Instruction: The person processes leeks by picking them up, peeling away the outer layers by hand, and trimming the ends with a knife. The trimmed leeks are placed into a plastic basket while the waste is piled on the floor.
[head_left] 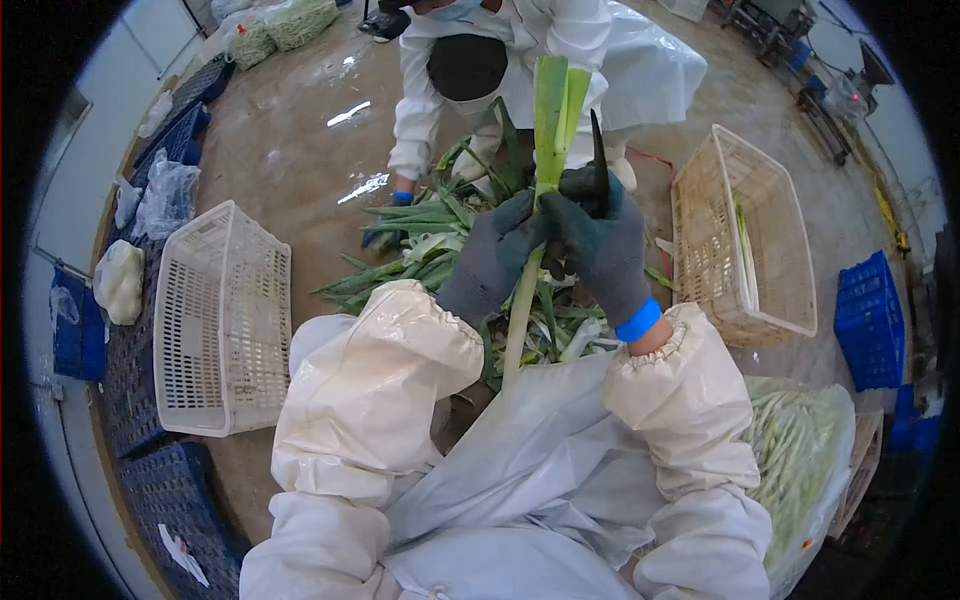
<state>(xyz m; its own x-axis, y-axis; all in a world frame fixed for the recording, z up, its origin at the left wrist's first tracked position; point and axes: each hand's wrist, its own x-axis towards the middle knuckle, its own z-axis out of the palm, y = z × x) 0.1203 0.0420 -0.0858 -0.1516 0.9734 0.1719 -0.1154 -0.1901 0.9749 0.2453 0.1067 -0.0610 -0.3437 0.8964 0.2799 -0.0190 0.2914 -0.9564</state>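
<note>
A leek stands upright in front of me, its cut green leaves at the top and its pale stalk running down to my apron. My left hand, in a grey and dark green glove, is closed round the stalk below the leaves. My right hand, gloved alike with a blue band at the wrist, is closed on a dark knife whose pointed blade sticks up; its fingers meet the leek beside my left hand. Beneath both hands lies a heap of leeks and leaf trimmings.
Opposite me a co-worker in white bends over the heap. White plastic crates stand left and right, the right one with some stalks inside. A clear bag of pale stalks is at my right. Blue crates line the sides.
</note>
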